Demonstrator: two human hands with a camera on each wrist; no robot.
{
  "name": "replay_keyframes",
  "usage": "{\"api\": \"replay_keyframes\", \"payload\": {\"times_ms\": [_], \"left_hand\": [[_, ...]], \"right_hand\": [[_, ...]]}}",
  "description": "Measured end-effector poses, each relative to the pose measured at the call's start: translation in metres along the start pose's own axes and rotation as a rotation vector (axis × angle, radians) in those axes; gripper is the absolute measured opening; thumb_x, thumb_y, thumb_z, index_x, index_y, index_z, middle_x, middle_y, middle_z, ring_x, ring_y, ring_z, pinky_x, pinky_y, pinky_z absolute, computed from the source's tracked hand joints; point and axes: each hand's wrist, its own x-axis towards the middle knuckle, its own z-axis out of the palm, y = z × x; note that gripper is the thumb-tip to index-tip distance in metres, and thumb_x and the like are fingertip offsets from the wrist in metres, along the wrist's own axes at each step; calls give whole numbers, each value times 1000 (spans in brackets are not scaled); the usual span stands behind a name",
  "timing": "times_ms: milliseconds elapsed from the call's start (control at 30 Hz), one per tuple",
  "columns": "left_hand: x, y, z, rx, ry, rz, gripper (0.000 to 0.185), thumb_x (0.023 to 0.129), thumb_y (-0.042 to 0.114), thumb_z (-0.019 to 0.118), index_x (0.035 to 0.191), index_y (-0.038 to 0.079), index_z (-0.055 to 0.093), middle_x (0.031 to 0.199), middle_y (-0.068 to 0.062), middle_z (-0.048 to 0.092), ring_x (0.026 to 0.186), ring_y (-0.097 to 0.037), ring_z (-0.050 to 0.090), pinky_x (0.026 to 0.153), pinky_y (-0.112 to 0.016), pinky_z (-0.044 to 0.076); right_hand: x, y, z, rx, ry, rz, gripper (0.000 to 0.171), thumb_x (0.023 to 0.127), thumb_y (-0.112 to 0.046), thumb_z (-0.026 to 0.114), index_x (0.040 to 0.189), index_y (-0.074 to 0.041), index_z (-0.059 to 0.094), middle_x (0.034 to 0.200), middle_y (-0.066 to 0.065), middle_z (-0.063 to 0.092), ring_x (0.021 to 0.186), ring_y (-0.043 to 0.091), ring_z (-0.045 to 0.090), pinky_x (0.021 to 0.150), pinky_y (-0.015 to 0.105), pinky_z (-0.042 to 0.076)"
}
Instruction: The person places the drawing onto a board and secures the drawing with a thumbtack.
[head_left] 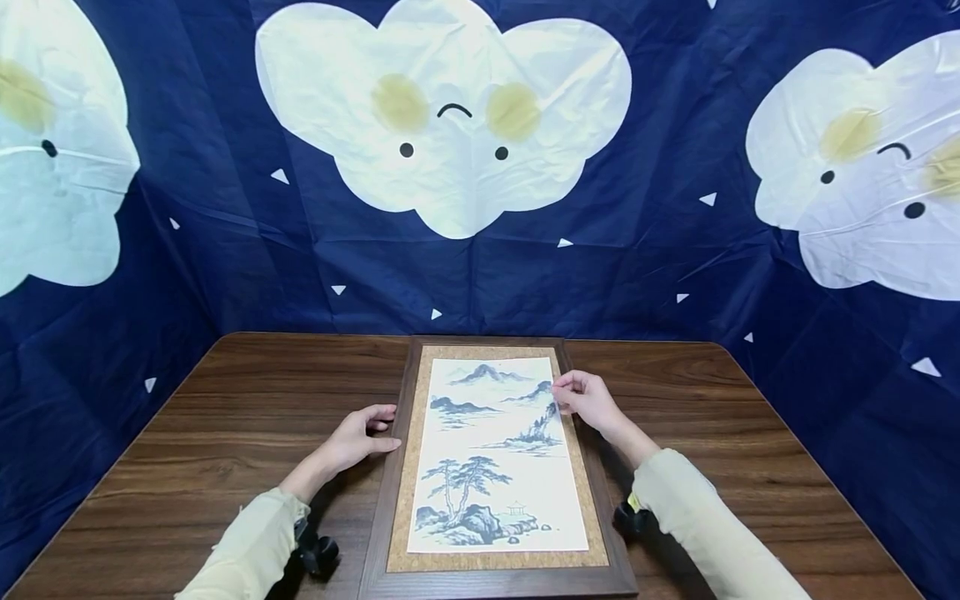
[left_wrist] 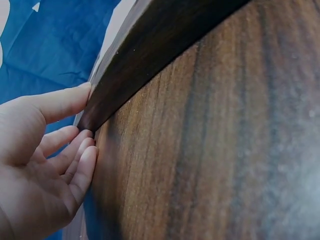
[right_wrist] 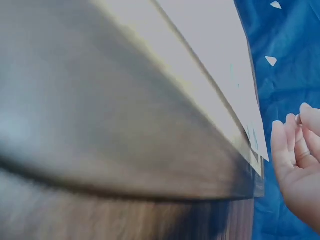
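Lying flat and lengthwise at the middle of the wooden worktop (head_left: 225, 417): a dark-framed picture (head_left: 378, 533), with a cork-coloured mat and an ink landscape painting (head_left: 498, 454) of mountains, pines and a small pavilion on pale paper.

Resting against the frame's left edge, about halfway along: left hand (head_left: 358, 440), fingers straight and loosely spread, thumb laid along the frame's top edge, fingertips (left_wrist: 87, 160) touching the outer side where frame meets worktop; nothing gripped. Seen from the left wrist view: same dark frame edge (left_wrist: 150, 55) running diagonally, thumb on it, other fingers just below.

Hovering over the right side of the painting near its upper part: right hand (head_left: 588, 400), fingers curled, tips close together at the paper's right edge. Cannot tell whether the paper is actually pinched; in the blurred right wrist view, bent fingers (right_wrist: 295, 150) just beside the paper's corner, apparently apart from it.

Behind and around the worktop: dark blue backdrop (head_left: 637, 208) printed with white smiling clouds and small white triangles. Pale greenish sleeves on both forearms.
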Motion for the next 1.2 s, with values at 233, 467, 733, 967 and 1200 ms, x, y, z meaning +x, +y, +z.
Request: {"api": "replay_keyframes", "payload": {"times_ms": [233, 467, 733, 967, 1200], "left_hand": [[0, -2, 0, -17, -3, 5, 58, 77, 6, 70, 125, -13, 43, 121, -28, 50, 103, -34, 50, 85, -36, 43], [0, -3, -2, -33, -2, -2, 58, 76, 6, 71, 125, -13, 44, 120, -27, 51, 103, -34, 50, 85, -35, 43], [0, -3, -4, -56, -24, -11, 61, 75, 5, 71, 126, -13, 42, 120, -27, 51, 104, -34, 49, 86, -39, 42], [2, -6, -2, -70, -24, -22, 61, 75, 6, 71, 127, -11, 43, 122, -25, 50, 106, -33, 47, 86, -35, 41], [2, -6, -4, -64, -21, -14, 61, 75, 6, 71, 127, -11, 43, 121, -25, 51, 106, -33, 48, 86, -34, 41]], "right_hand": [[19, 11, 4, 136, 117, 88, 9, 85, -3, 60, 88, 5, 58, 83, 19, 64, 64, 14, 60, 60, 26, 52], [32, 8, 12, 106, 61, 132, 16, 84, -4, 61, 95, 9, 60, 88, 19, 63, 69, 14, 59, 64, 27, 52], [52, 11, 18, 73, 41, 175, 26, 84, -3, 61, 104, 13, 58, 94, 17, 64, 74, 14, 59, 67, 27, 52], [63, 10, 23, 43, 16, 199, 24, 85, -3, 60, 104, 12, 60, 93, 16, 64, 71, 15, 59, 69, 29, 53], [73, 12, 31, 27, -7, 179, 21, 87, -1, 56, 103, 11, 60, 84, 7, 62, 63, 11, 53, 58, 25, 50]]}}
